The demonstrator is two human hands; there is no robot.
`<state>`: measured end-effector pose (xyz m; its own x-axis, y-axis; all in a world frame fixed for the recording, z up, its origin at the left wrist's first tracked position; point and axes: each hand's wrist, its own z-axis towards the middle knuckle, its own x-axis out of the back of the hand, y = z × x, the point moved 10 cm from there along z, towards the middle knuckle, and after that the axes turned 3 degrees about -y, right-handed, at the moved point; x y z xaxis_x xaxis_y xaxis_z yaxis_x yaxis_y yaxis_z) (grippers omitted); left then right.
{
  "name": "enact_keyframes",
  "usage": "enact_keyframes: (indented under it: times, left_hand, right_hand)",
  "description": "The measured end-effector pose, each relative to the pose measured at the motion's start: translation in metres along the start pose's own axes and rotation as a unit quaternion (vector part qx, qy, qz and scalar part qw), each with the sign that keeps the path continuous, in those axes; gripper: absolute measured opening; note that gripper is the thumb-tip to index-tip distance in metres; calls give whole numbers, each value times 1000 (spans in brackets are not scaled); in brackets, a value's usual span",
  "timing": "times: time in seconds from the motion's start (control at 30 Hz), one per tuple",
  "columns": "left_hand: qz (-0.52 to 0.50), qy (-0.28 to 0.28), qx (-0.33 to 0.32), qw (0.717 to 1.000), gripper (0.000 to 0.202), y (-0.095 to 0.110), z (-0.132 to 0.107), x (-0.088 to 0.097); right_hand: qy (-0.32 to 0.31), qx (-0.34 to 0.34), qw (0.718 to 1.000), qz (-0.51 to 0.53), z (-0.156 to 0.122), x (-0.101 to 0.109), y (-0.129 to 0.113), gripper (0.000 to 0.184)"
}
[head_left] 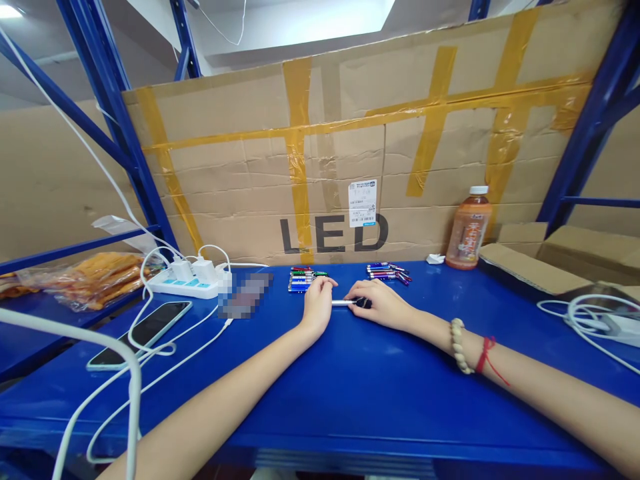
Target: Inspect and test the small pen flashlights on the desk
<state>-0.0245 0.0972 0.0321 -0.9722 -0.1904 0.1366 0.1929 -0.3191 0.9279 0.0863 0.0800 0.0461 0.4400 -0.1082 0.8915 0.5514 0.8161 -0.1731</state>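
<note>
Rod (341,303) meets right hand (384,303) well behind table's front edge (350,443).

Below left hand (319,307) and right hand (383,303), blue bench (390,393), top rather glossy. Beyond hands, wide cardboard panel (240,193) standing like wall, with yellow tape (297,167). Blue posts: left post (127,140) far leftward from left hand, right post (585,147) far rightward from right hand. High above hands, pale ceiling (280,33), bright lamp (9,11) at far left.

Bright ceiling light (9,11), wide-angle edge distortion
</note>
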Motion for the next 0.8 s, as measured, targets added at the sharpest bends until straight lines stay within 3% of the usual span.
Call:
enact_keyframes:
  times: [0.8]
  left_hand:
    - [41, -2, -7, 999, 17, 5, -1, 0]
  right_hand:
    - [-22, -7, 1000, -5, 0, -4, 4, 26]
